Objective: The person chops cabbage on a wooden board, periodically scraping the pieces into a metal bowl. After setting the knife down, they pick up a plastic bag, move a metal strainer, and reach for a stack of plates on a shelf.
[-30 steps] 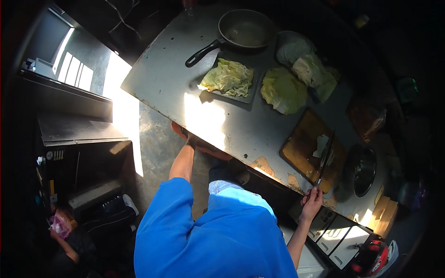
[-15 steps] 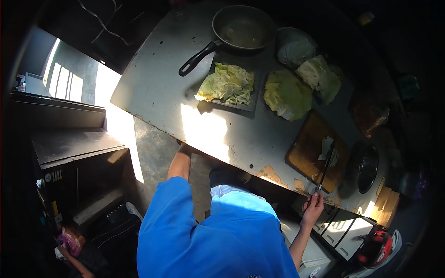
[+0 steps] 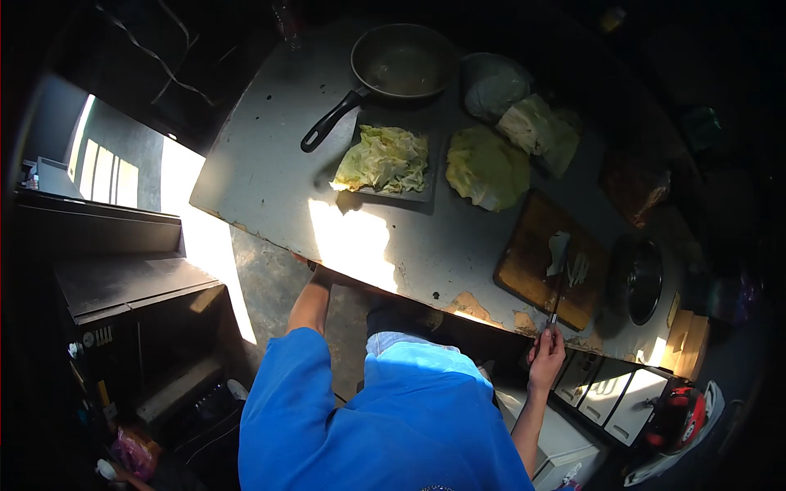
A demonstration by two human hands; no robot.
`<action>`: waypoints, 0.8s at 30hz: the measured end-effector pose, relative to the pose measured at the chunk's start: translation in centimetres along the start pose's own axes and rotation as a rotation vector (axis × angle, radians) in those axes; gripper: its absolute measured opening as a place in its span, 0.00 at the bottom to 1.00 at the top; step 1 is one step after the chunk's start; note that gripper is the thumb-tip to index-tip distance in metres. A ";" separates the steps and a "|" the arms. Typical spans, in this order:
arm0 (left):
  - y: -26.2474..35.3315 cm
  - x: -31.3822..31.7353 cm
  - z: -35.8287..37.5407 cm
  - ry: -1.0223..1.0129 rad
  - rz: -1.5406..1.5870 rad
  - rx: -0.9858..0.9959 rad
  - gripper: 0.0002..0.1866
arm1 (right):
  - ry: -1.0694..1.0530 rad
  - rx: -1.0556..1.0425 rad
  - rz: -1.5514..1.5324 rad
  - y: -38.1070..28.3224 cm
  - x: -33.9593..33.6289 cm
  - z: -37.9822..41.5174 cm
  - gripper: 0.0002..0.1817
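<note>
My right hand (image 3: pixel 547 353) is closed around the handle of a knife (image 3: pixel 562 288) at the table's front edge. The blade reaches over a wooden cutting board (image 3: pixel 524 260). It lies between a pale cabbage piece (image 3: pixel 558 250) on its left and thin cut strips (image 3: pixel 579 268) on its right. My left forearm (image 3: pixel 309 307) runs to the table edge, which hides the fingers of that hand. A tray (image 3: pixel 422 190) of cabbage leaves (image 3: pixel 383 161) sits in front of a frying pan (image 3: pixel 404 61).
A big cabbage leaf (image 3: pixel 488 169) lies beside the tray, with a cut cabbage (image 3: pixel 530 124) and a plastic-wrapped one (image 3: pixel 494 86) behind. A metal bowl (image 3: pixel 645 282) stands right of the board. Low at right is a red helmet (image 3: pixel 684 419). Another person's hand (image 3: pixel 106 469) shows at lower left.
The view has shifted, so the table's things appear farther left. Over the board, the knife has moved left from the strips, leaving them in plain sight. My left arm stays at the table edge.
</note>
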State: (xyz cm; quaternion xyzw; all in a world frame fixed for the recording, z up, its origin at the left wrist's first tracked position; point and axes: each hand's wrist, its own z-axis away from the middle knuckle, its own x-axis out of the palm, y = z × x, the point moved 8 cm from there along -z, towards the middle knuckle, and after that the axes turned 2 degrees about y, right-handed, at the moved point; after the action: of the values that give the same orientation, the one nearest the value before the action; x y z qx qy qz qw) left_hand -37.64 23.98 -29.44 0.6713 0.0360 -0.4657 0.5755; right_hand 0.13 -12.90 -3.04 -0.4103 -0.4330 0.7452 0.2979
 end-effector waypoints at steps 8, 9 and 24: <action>1.7 -0.9 -0.8 -0.066 0.086 -0.049 0.13 | 0.015 0.005 -0.052 0.2 0.1 0.4 0.19; 1.8 -1.2 -0.4 -0.077 0.096 -0.054 0.13 | 0.011 -0.006 -0.060 0.1 0.1 0.4 0.19; -0.9 -6.2 -2.2 -0.154 0.282 -0.395 0.13 | -0.001 0.004 -0.049 0.1 0.4 -1.6 0.18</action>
State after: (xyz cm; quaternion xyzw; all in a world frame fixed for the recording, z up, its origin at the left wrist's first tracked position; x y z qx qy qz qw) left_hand -40.36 29.12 -26.15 0.5067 -0.0118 -0.4147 0.7558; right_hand 1.31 -12.02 -3.74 -0.3985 -0.4415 0.7390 0.3165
